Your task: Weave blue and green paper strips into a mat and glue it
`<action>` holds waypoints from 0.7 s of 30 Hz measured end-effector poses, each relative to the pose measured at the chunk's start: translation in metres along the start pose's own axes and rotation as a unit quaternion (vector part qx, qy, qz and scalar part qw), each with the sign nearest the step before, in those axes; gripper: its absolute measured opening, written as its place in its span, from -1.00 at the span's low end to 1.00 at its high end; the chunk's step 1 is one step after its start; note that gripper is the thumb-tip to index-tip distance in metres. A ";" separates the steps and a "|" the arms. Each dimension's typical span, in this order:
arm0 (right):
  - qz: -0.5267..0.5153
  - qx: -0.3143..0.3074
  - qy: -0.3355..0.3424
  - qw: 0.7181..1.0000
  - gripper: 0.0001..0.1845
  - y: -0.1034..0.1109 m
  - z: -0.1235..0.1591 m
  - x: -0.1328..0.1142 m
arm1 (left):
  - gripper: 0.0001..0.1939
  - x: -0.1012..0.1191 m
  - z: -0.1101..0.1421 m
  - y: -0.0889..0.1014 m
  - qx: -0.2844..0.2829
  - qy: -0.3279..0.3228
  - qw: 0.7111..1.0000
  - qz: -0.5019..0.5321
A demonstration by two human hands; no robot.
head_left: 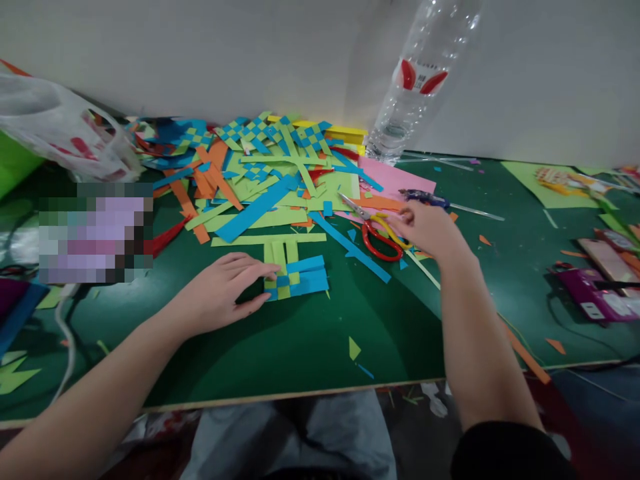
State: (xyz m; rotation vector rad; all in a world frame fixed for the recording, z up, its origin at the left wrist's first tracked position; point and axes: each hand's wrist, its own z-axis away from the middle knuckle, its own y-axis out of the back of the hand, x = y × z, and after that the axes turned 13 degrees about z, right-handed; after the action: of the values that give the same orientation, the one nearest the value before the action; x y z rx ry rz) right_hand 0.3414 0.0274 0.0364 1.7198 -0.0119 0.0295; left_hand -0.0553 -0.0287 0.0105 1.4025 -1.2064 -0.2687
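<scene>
My left hand (227, 290) lies on the table with its fingers stretched out. Its index finger and thumb touch the left edge of a small woven piece of blue and lime-green paper strips (295, 277). Loose green strip ends point away from me, and blue ones point to the right. Farther right, my right hand (425, 227) has its fingers closed at the yellow handle of a pair of scissors (383, 243). The other handle is red, and the blades point up and left toward the paper pile. My fingers partly hide the yellow handle.
Behind the weaving is a heap of cut and woven paper strips (265, 173). A tall plastic bottle (415, 87) stands by the wall. Near my right hand lies a dark blue pen-like tool (425, 198). A plastic bag (65, 127) and a blurred device (90, 233) are at left, a purple box (593, 290) at right.
</scene>
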 end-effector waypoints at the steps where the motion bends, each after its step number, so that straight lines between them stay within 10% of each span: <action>1: 0.018 -0.026 0.027 0.999 -0.48 0.001 0.002 -0.007 | -0.67 0.000 0.000 0.000 -0.002 0.000 1.000 -0.002; 21: 0.177 -0.094 0.056 0.978 -0.66 -0.003 0.013 -0.025 | -0.77 0.001 -0.002 -0.003 0.044 -0.060 0.996 -0.051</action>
State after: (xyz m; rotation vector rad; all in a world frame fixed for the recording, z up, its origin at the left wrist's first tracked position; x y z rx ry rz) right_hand 0.3161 0.0146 0.0312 1.5071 -0.2310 0.3786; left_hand -0.0519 -0.0293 0.0085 1.5465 -1.2594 -0.3801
